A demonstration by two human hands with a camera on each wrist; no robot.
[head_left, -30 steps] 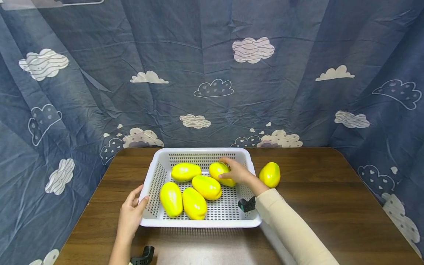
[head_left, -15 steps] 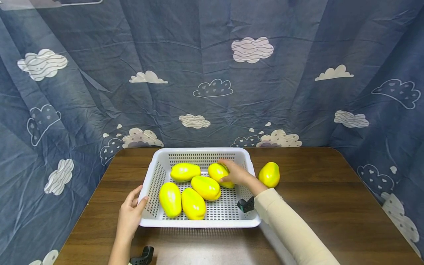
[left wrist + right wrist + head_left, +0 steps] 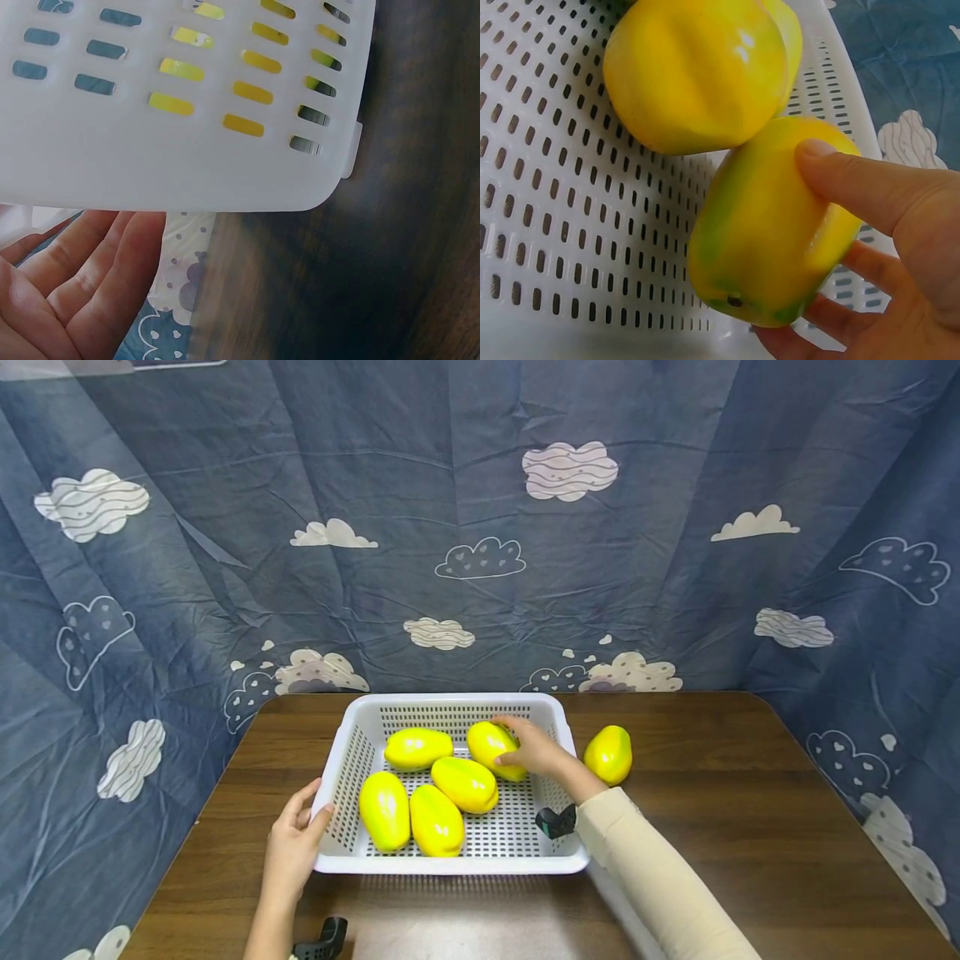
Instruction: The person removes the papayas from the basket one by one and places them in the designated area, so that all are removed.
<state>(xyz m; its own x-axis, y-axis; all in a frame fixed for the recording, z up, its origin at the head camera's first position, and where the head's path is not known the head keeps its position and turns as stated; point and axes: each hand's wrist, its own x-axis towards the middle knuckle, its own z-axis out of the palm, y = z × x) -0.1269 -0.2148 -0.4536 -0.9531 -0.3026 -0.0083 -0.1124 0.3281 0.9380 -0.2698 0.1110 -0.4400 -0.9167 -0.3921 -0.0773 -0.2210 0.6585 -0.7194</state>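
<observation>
My right hand (image 3: 531, 750) grips a yellow papaya (image 3: 772, 225) inside the right part of a white plastic basket (image 3: 450, 866). In the right wrist view the thumb lies on the papaya's upper side, with the other fingers around its far side. This papaya has green streaks and a dark stem spot. My left hand (image 3: 295, 839) holds the basket's left rim, its thumb over the edge and its fingers outside. Several other papayas lie in the basket, including a middle one (image 3: 465, 785), a back left one (image 3: 418, 749) and a front left one (image 3: 385, 811).
Another papaya (image 3: 608, 755) rests on the brown wooden table (image 3: 720, 810), just right of the basket. A blue cloud-patterned cloth (image 3: 480, 602) hangs behind the table and along both sides. Black wrist-camera parts (image 3: 556, 822) show at each wrist.
The papaya in my right hand has shifted slightly toward the back left of the basket. My left hand stays on the rim, and the other papayas keep their places.
</observation>
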